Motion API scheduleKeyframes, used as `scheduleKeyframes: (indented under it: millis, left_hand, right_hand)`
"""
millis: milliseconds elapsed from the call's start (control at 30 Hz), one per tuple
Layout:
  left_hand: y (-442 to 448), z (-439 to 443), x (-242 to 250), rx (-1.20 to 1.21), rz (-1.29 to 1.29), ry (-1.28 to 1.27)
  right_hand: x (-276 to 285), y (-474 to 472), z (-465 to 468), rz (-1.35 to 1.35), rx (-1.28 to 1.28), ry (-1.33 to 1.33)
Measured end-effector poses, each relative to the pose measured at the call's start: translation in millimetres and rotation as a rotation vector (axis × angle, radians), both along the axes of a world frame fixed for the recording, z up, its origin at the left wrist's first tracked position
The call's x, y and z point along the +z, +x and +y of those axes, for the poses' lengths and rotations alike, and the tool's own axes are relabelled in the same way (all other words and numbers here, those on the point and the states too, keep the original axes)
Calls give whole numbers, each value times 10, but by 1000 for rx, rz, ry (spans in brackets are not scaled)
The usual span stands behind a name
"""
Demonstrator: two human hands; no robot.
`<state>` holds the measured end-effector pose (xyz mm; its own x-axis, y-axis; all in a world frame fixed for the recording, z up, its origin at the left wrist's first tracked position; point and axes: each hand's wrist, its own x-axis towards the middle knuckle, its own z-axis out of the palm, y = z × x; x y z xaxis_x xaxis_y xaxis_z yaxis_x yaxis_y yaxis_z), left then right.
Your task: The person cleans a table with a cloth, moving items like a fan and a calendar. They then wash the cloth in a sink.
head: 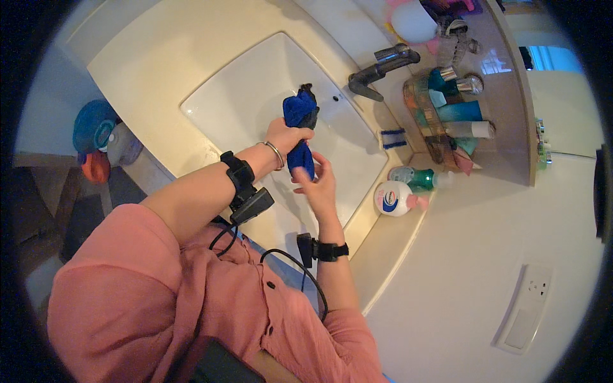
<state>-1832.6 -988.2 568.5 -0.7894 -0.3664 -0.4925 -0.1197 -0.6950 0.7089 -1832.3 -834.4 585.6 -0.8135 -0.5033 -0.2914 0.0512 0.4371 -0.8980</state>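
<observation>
Over a white washbasin (pixel 239 81), a bunched blue cloth (pixel 300 107) with dark grey or black parts hangs in the air. My left hand (pixel 285 136), with a metal bangle on its wrist, is closed around the cloth's middle. At the cloth's lower end is my right hand (pixel 318 184), its thumb across the fabric and its fingers loosely curved around the far side. The cloth's dark tip (pixel 305 88) sticks out beyond my left hand. Whether it is one piece or several, I cannot tell.
A dark metal faucet (pixel 378 72) stands behind the basin. By the right corner are a white pump bottle (pixel 392 197) and a green bottle (pixel 421 179). A clear organizer (pixel 431 119) holds several toiletries. Black wrist devices (pixel 242 184) trail cables near my body.
</observation>
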Motion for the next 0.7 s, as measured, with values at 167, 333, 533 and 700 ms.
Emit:
scheduleKeyframes:
  millis: [167, 333, 533, 700]
  left_hand:
    - [125, 104, 50, -328, 49, 194]
    - [88, 187, 66, -486, 108, -416]
    - [35, 131, -54, -618, -301, -1141]
    - [83, 215, -156, -745, -380, -1238]
  right_hand:
    - [-137, -80, 235, -940, -41, -637]
    - [-39, -55, 169, -889, 87, -396]
    - [-92, 11, -146, 4, 208, 206]
    - [-328, 131, -163, 298, 305, 437]
